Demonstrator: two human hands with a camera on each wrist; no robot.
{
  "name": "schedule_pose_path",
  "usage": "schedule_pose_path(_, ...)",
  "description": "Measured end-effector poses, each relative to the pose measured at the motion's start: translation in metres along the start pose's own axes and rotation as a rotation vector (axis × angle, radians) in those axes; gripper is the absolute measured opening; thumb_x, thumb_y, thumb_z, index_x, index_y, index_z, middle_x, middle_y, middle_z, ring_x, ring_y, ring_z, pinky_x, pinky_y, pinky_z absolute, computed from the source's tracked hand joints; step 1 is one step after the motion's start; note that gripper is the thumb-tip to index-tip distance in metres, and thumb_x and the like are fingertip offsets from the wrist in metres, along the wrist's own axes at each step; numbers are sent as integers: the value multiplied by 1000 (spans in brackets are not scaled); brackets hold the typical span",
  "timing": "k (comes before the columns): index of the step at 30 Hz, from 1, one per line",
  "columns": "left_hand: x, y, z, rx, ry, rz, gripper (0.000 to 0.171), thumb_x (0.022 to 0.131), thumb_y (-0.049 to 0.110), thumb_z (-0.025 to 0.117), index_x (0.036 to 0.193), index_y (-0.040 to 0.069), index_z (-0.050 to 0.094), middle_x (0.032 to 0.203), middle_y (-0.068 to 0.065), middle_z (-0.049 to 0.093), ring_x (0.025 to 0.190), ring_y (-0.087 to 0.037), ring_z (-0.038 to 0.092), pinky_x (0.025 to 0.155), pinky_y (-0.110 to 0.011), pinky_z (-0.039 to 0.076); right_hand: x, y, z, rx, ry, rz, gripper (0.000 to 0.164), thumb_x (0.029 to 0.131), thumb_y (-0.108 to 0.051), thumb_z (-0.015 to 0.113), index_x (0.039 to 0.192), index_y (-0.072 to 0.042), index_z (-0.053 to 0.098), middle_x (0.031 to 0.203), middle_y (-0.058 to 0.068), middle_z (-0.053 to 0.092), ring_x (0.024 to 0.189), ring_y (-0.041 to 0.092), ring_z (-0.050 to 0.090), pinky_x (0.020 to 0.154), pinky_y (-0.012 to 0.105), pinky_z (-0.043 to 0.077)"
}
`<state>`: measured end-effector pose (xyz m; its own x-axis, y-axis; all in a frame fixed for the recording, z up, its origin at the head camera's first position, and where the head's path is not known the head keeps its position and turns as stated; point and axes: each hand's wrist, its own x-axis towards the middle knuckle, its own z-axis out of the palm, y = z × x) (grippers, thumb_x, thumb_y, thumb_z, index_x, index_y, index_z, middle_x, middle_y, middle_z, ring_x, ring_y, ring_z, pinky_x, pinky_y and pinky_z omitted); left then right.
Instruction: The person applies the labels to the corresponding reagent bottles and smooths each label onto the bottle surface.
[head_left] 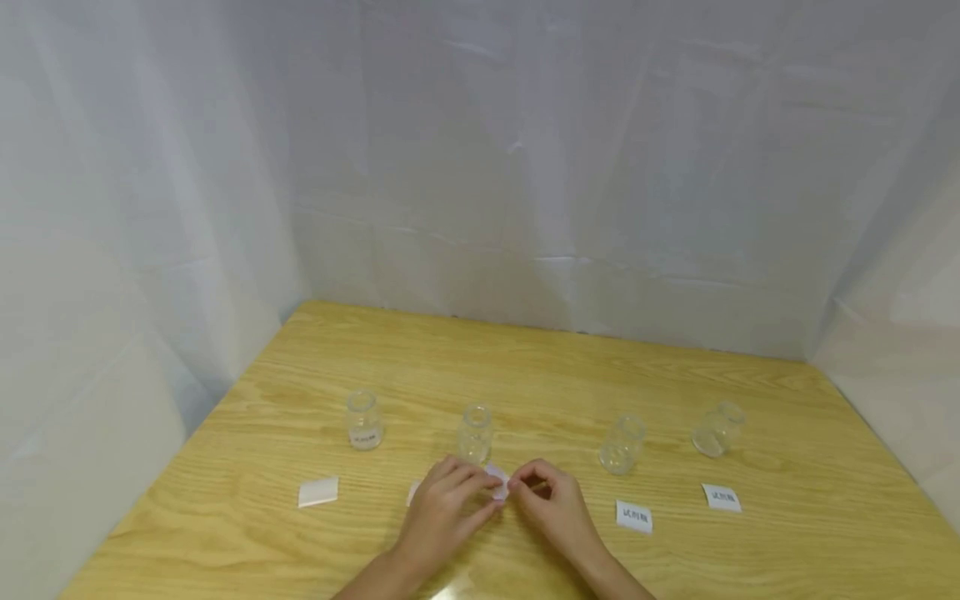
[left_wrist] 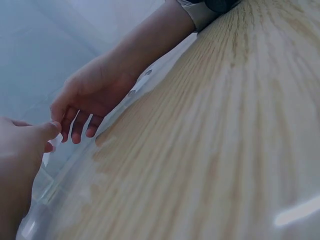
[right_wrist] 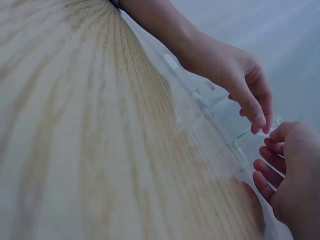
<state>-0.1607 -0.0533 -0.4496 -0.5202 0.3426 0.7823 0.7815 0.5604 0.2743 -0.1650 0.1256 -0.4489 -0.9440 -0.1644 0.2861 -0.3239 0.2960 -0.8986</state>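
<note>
A small white label [head_left: 497,482] is held up between both hands, in front of a clear glass jar [head_left: 475,429]. My left hand [head_left: 447,506] pinches the label from the left, its thumb and fingertips at the edge. From the other side, my right hand [head_left: 553,508] pinches it between thumb and index finger. In the right wrist view the fingertips of the left hand [right_wrist: 235,75] and right hand [right_wrist: 300,170] nearly meet. Another paper piece [head_left: 412,493] lies partly hidden beside the left hand.
At left stands a glass jar [head_left: 364,421] bearing a printed label, with a blank paper piece [head_left: 318,492] before it. Two more jars, one nearer [head_left: 622,444] and one farther right [head_left: 717,429], have printed labels [head_left: 634,517] lying in front. White sheeting [head_left: 525,167] surrounds the wooden table [head_left: 525,350].
</note>
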Motion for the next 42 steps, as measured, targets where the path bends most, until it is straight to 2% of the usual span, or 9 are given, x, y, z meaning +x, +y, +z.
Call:
schedule_pose_path(6,0,1,0,-50,-38,-50,30,62,14,83,88,11,69,86,6,66,81,-8,54,85,-46,46,0,0,0,81,-55,-63,10,87,-14,63,84,-4,63,79,-1,61,68,11,57,60,24,49)
schedule_pose_path(9,0,3,0,-105,-46,-113,26,65,13,81,89,11,70,85,8,65,79,-7,53,80,-37,49,0,-1,0,111,-79,-3,12,87,-14,64,86,-2,63,81,3,61,68,12,57,59,26,51)
schedule_pose_path(13,0,5,-1,-193,-49,-220,22,69,9,79,88,12,70,84,10,64,74,-7,51,65,-21,48,0,-3,0,144,-119,64,10,87,-8,63,89,2,62,85,8,61,70,18,58,59,29,52)
schedule_pose_path(18,0,6,-2,-221,-48,-290,21,70,3,78,86,12,70,84,11,64,72,-10,52,60,-19,47,1,-4,0,147,-153,91,8,88,-5,61,92,3,61,89,9,60,72,21,58,59,29,52)
schedule_pose_path(21,0,6,-3,-225,-43,-335,19,71,2,77,86,11,69,83,11,63,70,-10,51,58,-19,46,1,-7,-1,140,-87,119,7,89,-6,60,89,1,62,85,11,61,68,20,57,56,28,50)
schedule_pose_path(26,2,6,-6,-314,-39,-468,15,76,1,73,88,7,68,85,5,61,68,-8,49,52,-18,44,1,-22,-4,92,105,128,5,88,-4,61,88,1,61,82,8,60,69,18,54,55,24,47)
schedule_pose_path(31,6,7,-8,-383,-23,-595,13,77,0,71,86,8,68,83,3,61,67,-9,50,48,-19,42,0,-39,-4,16,92,81,5,86,3,60,91,3,62,87,10,62,75,21,55,61,22,47)
schedule_pose_path(38,6,6,-8,-385,-20,-626,12,76,-1,71,86,7,68,82,0,61,66,-9,50,47,-18,41,0,-36,-3,13,56,60,4,84,0,64,87,0,63,87,7,62,79,15,56,67,25,49)
schedule_pose_path(42,5,5,-7,-264,-30,-594,12,76,4,74,85,9,69,78,5,60,63,-6,48,45,-17,37,0,-37,-2,-4,66,-7,7,80,5,66,82,-1,62,83,8,62,76,16,57,65,27,50)
